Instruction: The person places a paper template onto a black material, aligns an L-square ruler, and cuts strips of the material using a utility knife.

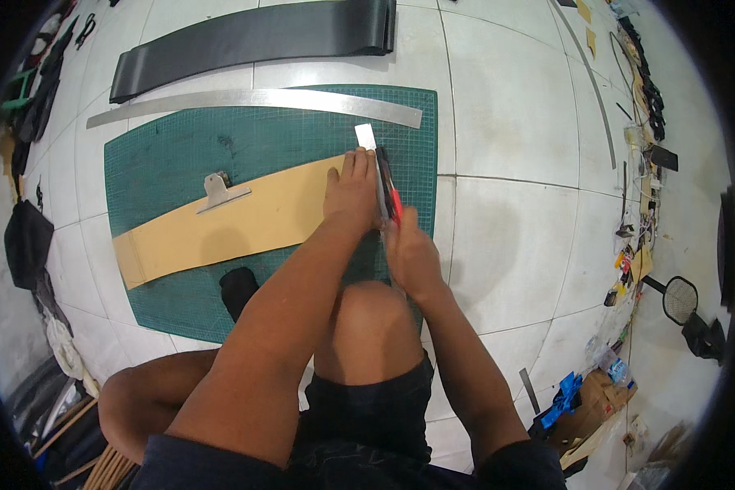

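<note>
Cutting seems unfinished: the tan sheet (273,214) is pressed under the flat left hand (353,194), a red-and-black tool (397,206) gripped in the right hand (415,255).

No text or number can be read; the faint print (359,452) on the dark shirt (367,475) at six o'clock is illegible.

2 hands: left hand (355,198), right hand (414,255). 1 green cutting mat (302,135), 1 tan sheet (261,222), 1 metal clip (218,193), 1 red-and-black tool (397,207), 1 racket (679,300).
</note>
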`<move>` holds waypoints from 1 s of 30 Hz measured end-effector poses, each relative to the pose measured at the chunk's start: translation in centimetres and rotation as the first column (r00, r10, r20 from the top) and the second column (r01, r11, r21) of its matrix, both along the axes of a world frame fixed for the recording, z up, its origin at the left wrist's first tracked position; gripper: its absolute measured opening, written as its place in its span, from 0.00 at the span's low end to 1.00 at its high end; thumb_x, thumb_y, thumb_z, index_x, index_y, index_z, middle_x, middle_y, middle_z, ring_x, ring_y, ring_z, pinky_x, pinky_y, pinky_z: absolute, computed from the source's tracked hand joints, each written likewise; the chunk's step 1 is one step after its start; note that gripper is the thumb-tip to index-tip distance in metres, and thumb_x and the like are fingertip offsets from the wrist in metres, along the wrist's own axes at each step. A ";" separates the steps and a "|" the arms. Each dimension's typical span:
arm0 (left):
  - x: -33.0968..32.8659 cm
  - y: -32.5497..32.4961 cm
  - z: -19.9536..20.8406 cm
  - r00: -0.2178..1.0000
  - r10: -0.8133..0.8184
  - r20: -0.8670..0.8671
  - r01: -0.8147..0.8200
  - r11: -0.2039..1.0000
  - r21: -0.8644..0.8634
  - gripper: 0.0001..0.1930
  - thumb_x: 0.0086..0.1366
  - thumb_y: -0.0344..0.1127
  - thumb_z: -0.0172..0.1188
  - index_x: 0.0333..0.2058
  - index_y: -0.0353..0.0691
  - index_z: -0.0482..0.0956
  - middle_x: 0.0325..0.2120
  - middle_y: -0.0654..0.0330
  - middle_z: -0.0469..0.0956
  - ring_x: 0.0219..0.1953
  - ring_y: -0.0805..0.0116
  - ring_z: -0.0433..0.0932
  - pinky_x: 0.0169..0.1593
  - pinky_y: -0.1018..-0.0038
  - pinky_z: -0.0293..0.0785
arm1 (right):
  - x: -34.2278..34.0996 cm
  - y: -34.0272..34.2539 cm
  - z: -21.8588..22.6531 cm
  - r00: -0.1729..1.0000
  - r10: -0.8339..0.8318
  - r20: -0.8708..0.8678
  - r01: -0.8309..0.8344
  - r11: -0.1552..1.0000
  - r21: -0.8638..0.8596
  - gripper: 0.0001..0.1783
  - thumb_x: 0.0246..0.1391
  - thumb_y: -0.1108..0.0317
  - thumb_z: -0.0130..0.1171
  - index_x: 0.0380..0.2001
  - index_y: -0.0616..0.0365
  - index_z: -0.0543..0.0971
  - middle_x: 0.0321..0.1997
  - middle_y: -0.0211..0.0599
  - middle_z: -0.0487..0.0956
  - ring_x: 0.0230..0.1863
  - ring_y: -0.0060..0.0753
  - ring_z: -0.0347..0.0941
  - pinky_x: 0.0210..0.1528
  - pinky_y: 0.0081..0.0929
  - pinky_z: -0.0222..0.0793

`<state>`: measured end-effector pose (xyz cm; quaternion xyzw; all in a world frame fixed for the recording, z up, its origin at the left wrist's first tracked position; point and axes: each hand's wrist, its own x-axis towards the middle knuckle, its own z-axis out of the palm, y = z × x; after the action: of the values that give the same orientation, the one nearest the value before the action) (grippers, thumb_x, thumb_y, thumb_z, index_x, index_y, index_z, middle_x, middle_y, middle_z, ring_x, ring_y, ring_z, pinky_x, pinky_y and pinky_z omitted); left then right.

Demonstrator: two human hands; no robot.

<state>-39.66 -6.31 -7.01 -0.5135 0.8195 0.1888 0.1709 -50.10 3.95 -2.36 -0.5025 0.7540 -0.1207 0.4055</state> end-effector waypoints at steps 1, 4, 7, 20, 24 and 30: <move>0.5 0.1 -1.2 1.000 0.005 0.008 -0.005 1.000 -0.009 0.62 0.48 0.55 0.76 0.73 0.38 0.47 0.72 0.55 0.53 0.74 0.59 0.53 0.67 0.56 0.62 | 0.6 -1.9 -0.4 1.000 0.005 0.008 -0.005 1.000 -0.009 0.14 0.69 0.61 0.42 0.47 0.62 0.63 0.38 0.65 0.81 0.40 0.70 0.78 0.44 0.61 0.72; 1.2 0.5 -3.1 0.996 -0.071 0.051 0.079 0.982 -0.174 0.50 0.59 0.51 0.67 0.72 0.39 0.50 0.72 0.55 0.53 0.73 0.60 0.53 0.67 0.56 0.62 | 1.4 -5.5 -1.7 0.999 -0.039 -0.016 0.040 0.995 0.088 0.14 0.68 0.63 0.43 0.46 0.64 0.63 0.38 0.67 0.80 0.42 0.70 0.78 0.45 0.61 0.72; 0.7 0.4 -1.7 0.994 -0.089 0.060 0.093 0.993 -0.071 0.41 0.65 0.47 0.57 0.72 0.39 0.52 0.72 0.56 0.53 0.73 0.61 0.54 0.67 0.56 0.62 | 1.0 -5.8 -3.3 0.999 -0.049 -0.024 0.051 0.994 0.093 0.14 0.67 0.64 0.43 0.47 0.65 0.64 0.40 0.69 0.80 0.45 0.71 0.78 0.49 0.60 0.71; 0.9 0.2 -0.5 0.998 -0.039 0.052 0.041 0.998 -0.040 0.62 0.47 0.57 0.75 0.73 0.40 0.48 0.72 0.57 0.54 0.74 0.61 0.52 0.68 0.57 0.60 | 0.4 -5.2 -0.4 0.980 -0.162 -0.113 0.167 0.985 0.038 0.12 0.67 0.66 0.44 0.48 0.63 0.64 0.45 0.62 0.80 0.48 0.69 0.77 0.51 0.58 0.71; 0.6 0.2 -1.1 0.998 -0.055 0.002 0.055 0.996 -0.076 0.42 0.63 0.42 0.59 0.72 0.37 0.51 0.71 0.51 0.54 0.73 0.57 0.54 0.68 0.55 0.61 | 0.7 -5.8 -1.7 0.996 0.006 -0.093 0.005 0.993 0.121 0.13 0.66 0.64 0.45 0.46 0.64 0.64 0.41 0.63 0.82 0.44 0.66 0.80 0.47 0.57 0.74; 1.1 0.2 -0.9 0.998 -0.060 0.014 0.061 0.996 -0.063 0.49 0.57 0.47 0.67 0.72 0.37 0.51 0.71 0.51 0.54 0.73 0.57 0.54 0.67 0.56 0.62 | 0.5 -6.5 -2.7 0.988 0.073 -0.136 -0.065 0.996 0.061 0.15 0.63 0.65 0.48 0.46 0.65 0.65 0.40 0.64 0.82 0.44 0.64 0.81 0.47 0.55 0.76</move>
<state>-38.59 -6.08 -7.86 -0.4947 0.8392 0.1546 0.1651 -49.63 -2.52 -5.03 -0.5238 0.7654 -0.0501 0.3704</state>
